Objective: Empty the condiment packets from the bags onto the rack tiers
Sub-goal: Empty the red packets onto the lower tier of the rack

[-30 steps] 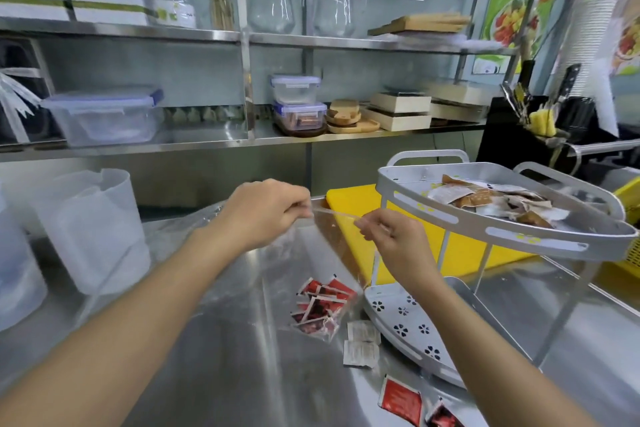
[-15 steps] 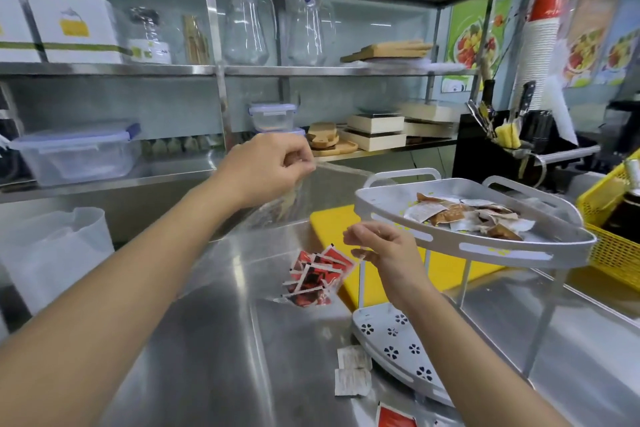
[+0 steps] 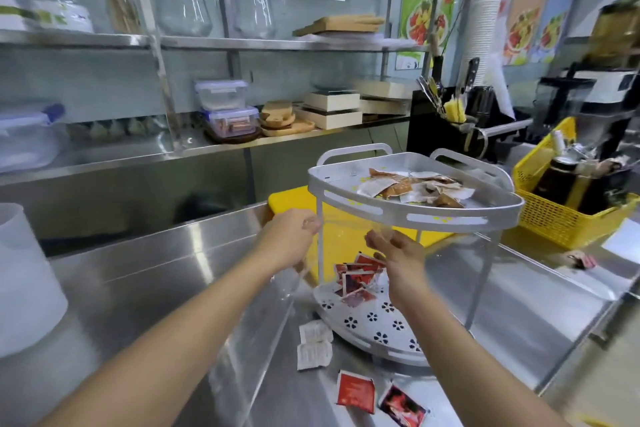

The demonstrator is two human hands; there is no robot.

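Clear bag [image 3: 332,246] with red condiment packets [image 3: 356,279], held over lower rack tier [image 3: 377,326]. Left hand [image 3: 289,239] pinched shut on bag's edge; right hand [image 3: 398,248] half open at its other side, grip unclear. Brown-and-white packets [image 3: 412,187] on upper tier [image 3: 415,215]. Loose packets [image 3: 313,345] on steel table [image 3: 145,274] just beside rack. Yellow basket [image 3: 568,215] right; wall shelves [image 3: 207,42] behind; open table left.

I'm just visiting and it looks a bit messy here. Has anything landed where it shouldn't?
Yes. Two white packets and two red packets lie loose on the steel counter, beside the rack's bottom shelf instead of on it. Another packet sits alone further right.
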